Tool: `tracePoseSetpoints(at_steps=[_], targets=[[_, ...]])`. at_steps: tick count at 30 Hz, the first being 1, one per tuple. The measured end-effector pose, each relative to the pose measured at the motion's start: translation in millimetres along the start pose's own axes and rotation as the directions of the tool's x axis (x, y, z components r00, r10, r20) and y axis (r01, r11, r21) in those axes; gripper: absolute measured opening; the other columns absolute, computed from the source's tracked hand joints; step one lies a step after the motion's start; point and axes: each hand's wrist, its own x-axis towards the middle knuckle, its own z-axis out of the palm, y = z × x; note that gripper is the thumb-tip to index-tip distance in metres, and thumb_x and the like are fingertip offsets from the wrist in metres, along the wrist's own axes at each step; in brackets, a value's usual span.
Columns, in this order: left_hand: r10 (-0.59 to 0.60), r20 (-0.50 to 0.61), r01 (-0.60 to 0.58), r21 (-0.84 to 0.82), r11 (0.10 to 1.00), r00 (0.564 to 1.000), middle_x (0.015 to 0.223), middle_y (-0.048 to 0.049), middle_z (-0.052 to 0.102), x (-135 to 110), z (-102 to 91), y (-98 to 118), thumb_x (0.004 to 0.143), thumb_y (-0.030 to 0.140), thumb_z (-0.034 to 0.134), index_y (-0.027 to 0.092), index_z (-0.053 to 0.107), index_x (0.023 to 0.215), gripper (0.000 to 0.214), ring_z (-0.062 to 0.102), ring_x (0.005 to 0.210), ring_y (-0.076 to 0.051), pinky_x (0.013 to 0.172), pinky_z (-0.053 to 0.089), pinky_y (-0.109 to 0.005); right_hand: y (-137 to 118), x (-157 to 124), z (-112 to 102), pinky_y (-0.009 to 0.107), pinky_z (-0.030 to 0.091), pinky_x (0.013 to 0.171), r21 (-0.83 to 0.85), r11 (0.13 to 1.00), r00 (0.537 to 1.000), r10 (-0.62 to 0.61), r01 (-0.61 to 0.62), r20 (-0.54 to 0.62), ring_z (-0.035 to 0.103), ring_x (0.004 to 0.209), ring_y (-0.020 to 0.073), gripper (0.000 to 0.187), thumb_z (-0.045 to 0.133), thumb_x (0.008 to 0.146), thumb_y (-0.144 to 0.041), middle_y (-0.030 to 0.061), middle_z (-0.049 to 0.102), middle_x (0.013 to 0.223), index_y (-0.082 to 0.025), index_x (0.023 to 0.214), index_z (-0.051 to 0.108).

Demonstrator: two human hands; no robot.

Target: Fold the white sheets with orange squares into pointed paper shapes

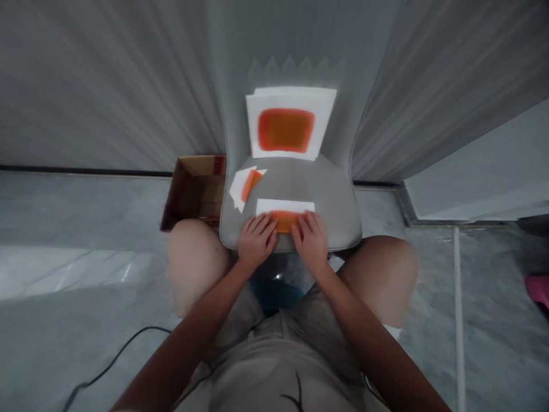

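Head view: your left hand (257,240) and right hand (309,240) flat on orange-patched paper (285,209).
Fingers spread, pressing, gripping nothing; folded piece (245,186) beside, unfolded sheet stack (286,97) beyond.

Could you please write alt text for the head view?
A person's left hand and right hand rest on a white paper with an orange patch on a grey chair seat. A smaller folded paper lies beside them; a larger orange-patched stack stands against the backrest.

Cardboard box (195,191) beside gray chair (295,183); black cable (115,355) on floor (51,297).
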Motion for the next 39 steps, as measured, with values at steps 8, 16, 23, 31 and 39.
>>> tracePoseSetpoints(at_steps=[8, 16, 23, 31, 39], targets=[[-0.038, -0.017, 0.038, 0.012, 0.999, 0.999, 0.15, -0.0059, 0.064, 2, 0.6, 2, 0.103, 0.029, 0.056, 0.026, 0.066, 0.144, 0.043, 0.058, 0.143, -0.029, 0.121, 0.045, -0.051, 2, -1, 2, 0.058, 0.04, 0.121, 0.007, 1.0, 1.0, 0.013, -0.013, 0.008, 0.053, 0.142, 0.0335, 0.048, 0.04, 0.111, -0.04, 0.0197, 0.064, 0.145, -0.012, 0.136, 0.069], [-0.045, -0.031, 0.046, 0.038, 0.998, 0.999, 0.148, -0.0063, 0.065, 0, 2.3, 1, 0.101, 0.029, 0.057, 0.025, 0.067, 0.143, 0.043, 0.059, 0.141, -0.029, 0.122, 0.042, -0.051, 2, 0, 2, 0.056, 0.04, 0.122, 0.009, 0.999, 0.999, 0.038, -0.038, 0.03, 0.05, 0.145, 0.0322, 0.049, 0.039, 0.111, -0.043, 0.018, 0.062, 0.15, -0.015, 0.139, 0.068], [-0.055, -0.009, 0.055, 0.024, 0.998, 0.998, 0.153, -0.006, 0.061, 1, 0.9, 2, 0.103, 0.031, 0.055, 0.026, 0.059, 0.152, 0.05, 0.057, 0.143, -0.029, 0.123, 0.041, -0.052, 3, 2, 0, 0.057, 0.039, 0.123, 0.008, 0.999, 0.997, 0.041, -0.041, 0.068, 0.046, 0.15, 0.0326, 0.05, 0.038, 0.112, -0.043, 0.0176, 0.058, 0.154, -0.015, 0.143, 0.065], [-0.082, 0.012, 0.083, -0.015, 0.996, 0.997, 0.152, -0.0058, 0.062, -1, 1.9, 1, 0.103, 0.032, 0.054, 0.026, 0.061, 0.15, 0.048, 0.055, 0.145, -0.03, 0.123, 0.041, -0.054, 9, 6, 0, 0.058, 0.042, 0.12, 0.049, 0.999, 0.998, 0.016, -0.019, 0.065, 0.043, 0.152, 0.0335, 0.049, 0.039, 0.111, -0.042, 0.0195, 0.054, 0.157, -0.015, 0.143, 0.064], [-0.072, 0.007, 0.072, 0.01, 0.997, 0.997, 0.151, -0.0066, 0.063, -1, 0.4, 2, 0.103, 0.032, 0.054, 0.023, 0.064, 0.146, 0.045, 0.056, 0.144, -0.03, 0.123, 0.042, -0.052, 10, 6, 2, 0.056, 0.044, 0.121, 0.083, 0.996, 0.999, 0.014, -0.017, 0.038, 0.05, 0.146, 0.0327, 0.046, 0.043, 0.11, -0.038, 0.0207, 0.061, 0.149, -0.011, 0.137, 0.068]])
